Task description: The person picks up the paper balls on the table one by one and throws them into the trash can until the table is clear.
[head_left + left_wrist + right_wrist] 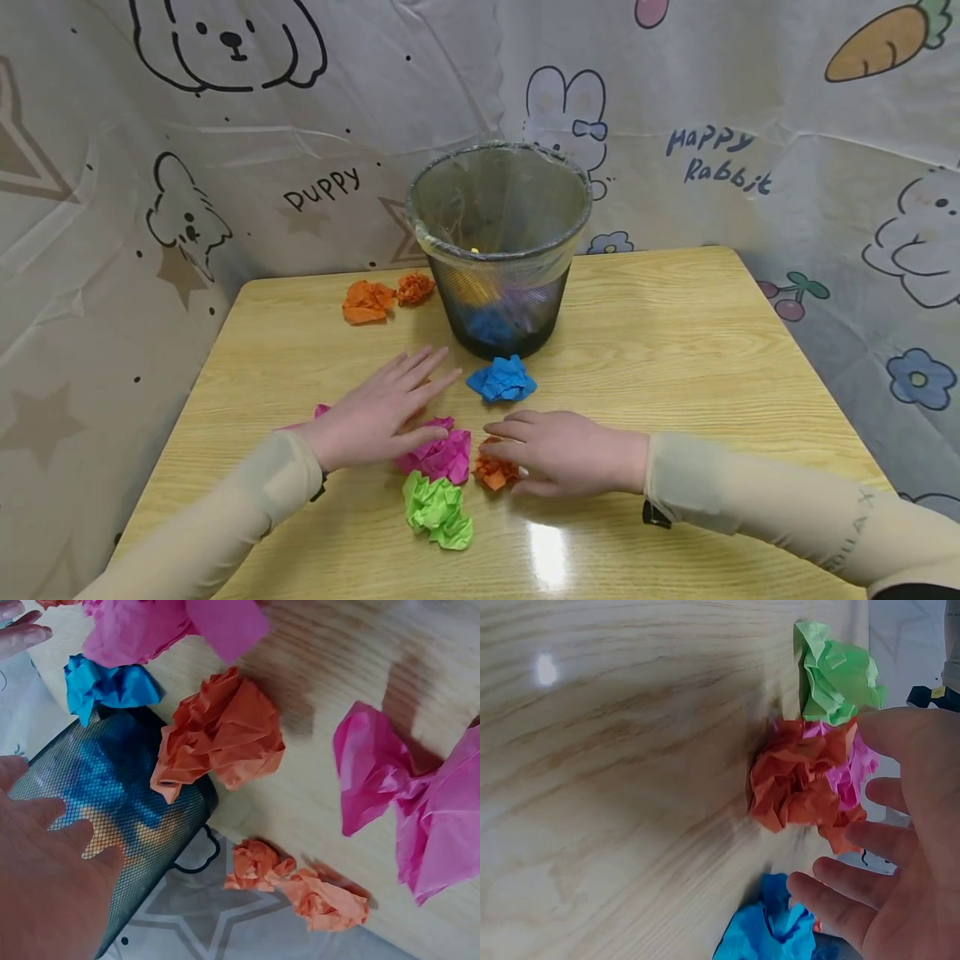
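My left hand (371,417) reaches out over the left-middle of the table, fingers straight and spread, holding nothing. Under it lies a crumpled orange paper ball (221,735), mostly hidden in the head view. Its thumb overlaps a pink paper ball (442,454). My right hand (566,454) hovers with loosely extended fingers beside another orange paper ball (795,776), its fingertips overlapping the ball's edge in the head view. Against the pink ball lies a green paper ball (438,510). Ahead of both hands sits a blue paper ball (501,380).
A black mesh bin (498,304) with a clear liner stands at the back, with coloured paper inside. Left of it lie two orange paper balls, a larger one (367,302) and a smaller one (415,288). More pink paper (405,795) lies beyond my left wrist. A printed curtain (337,125) hangs behind.
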Tool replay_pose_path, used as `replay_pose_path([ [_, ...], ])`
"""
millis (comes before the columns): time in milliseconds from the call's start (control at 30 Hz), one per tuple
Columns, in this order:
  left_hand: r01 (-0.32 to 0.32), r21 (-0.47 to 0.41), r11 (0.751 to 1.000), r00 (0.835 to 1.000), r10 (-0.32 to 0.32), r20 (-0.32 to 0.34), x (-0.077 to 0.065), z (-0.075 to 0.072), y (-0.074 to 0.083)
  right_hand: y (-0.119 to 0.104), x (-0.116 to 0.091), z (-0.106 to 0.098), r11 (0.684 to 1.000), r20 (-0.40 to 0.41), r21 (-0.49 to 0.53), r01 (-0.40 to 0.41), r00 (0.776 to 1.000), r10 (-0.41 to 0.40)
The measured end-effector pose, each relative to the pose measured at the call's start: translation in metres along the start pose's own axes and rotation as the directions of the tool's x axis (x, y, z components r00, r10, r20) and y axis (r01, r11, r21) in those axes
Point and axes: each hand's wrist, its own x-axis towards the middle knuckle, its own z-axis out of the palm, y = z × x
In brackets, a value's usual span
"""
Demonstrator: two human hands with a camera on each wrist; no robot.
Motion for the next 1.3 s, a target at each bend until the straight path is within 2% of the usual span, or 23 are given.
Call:
replay_pose_path([
  [133, -0.008, 0.000, 1.000, 1.000, 0.008, -0.008, -0.005, 0.004, 0.000, -0.003, 0.007, 0.006, 1.000, -0.002, 0.008, 0.008, 1.000, -0.008],
  [367, -0.016, 0.008, 1.000, 1.000, 0.016, -0.008, -0.010, 0.006, 0.000, -0.003, 0.012, 0.019, 0.999, -0.061, -0.003, 0.043, 0.997, -0.043],
  [600, -0.006, -0.002, 1.000, 1.000, 0.006, 0.000, -0.010, 0.009, -0.001, -0.002, 0.014, 0.029, 0.997, -0.053, -0.056, 0.045, 0.997, -0.048],
  [1033, -0.009, -0.031, 0.999, 1.000, 0.009, 0.012, -0.008, 0.012, 0.001, 0.001, 0.012, 0.033, 0.995, -0.042, -0.086, 0.053, 0.998, -0.057],
  [1300, -0.015, -0.041, 0.999, 1.000, 0.015, 0.016, -0.009, 0.015, 0.001, 0.004, 0.012, 0.035, 0.996, -0.056, -0.065, 0.064, 0.996, -0.068],
])
